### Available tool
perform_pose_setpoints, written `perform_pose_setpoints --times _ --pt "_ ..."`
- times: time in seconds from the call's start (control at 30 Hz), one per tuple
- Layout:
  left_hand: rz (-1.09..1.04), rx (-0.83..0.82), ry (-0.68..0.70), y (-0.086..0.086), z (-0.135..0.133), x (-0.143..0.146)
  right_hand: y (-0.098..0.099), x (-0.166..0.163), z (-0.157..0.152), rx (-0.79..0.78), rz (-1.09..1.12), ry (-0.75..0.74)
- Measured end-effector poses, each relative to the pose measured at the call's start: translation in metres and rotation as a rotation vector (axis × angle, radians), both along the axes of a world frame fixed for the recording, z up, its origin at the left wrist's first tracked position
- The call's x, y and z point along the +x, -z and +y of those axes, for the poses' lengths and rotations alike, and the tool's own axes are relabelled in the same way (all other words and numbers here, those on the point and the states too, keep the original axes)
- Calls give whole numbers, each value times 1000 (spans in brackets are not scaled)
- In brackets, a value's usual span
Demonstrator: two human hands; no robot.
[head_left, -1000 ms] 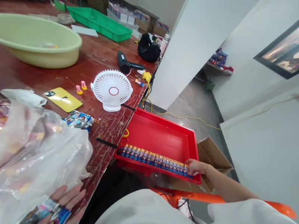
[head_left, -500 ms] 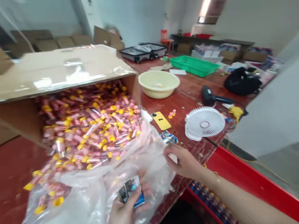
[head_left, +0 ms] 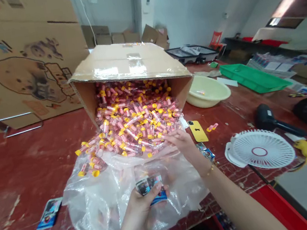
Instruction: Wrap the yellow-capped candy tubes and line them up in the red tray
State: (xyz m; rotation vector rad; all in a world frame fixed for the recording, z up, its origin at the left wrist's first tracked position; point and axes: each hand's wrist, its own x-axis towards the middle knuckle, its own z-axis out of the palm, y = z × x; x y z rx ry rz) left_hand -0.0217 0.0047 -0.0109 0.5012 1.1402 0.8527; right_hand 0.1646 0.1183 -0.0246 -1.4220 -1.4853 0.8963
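Observation:
My left hand (head_left: 145, 201) is closed round a few small blue-and-black printed packets (head_left: 153, 189), thumb on top, above a clear plastic bag (head_left: 103, 200). My right hand (head_left: 184, 145) reaches to the right edge of a heap of small clear tubes with pink contents and yellow caps (head_left: 135, 129). Its fingers are stretched toward the tubes, with nothing visible in them; whether they touch one I cannot tell. The heap spills out of a cardboard box (head_left: 133, 61) lying on its side, onto the plastic bag.
Right of the box are a yellow phone (head_left: 197, 131), more packets (head_left: 208, 153), a cream basin (head_left: 208, 92), a white fan (head_left: 260, 148), a black hair dryer (head_left: 266, 116) and a green tray (head_left: 252, 76). A blue packet (head_left: 49, 214) lies at left. A large printed carton (head_left: 24, 69) stands behind.
My right hand has moved from beside the packets on the table to the edge of the tube heap. My left hand still holds its packets. The view has turned left.

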Motion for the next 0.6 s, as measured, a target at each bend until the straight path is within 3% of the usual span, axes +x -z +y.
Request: perform_pose_setpoints --times 0.07,0.23,0.6 --pt "6 11 20 2 2 3 -6 6 -23 -76 153 -14" --pt "-21 36 113 1 6 6 -22 -2 -69 -268 807 -109" --pt "47 129 43 0 4 6 -36 -6 -81 -4 465 -256"
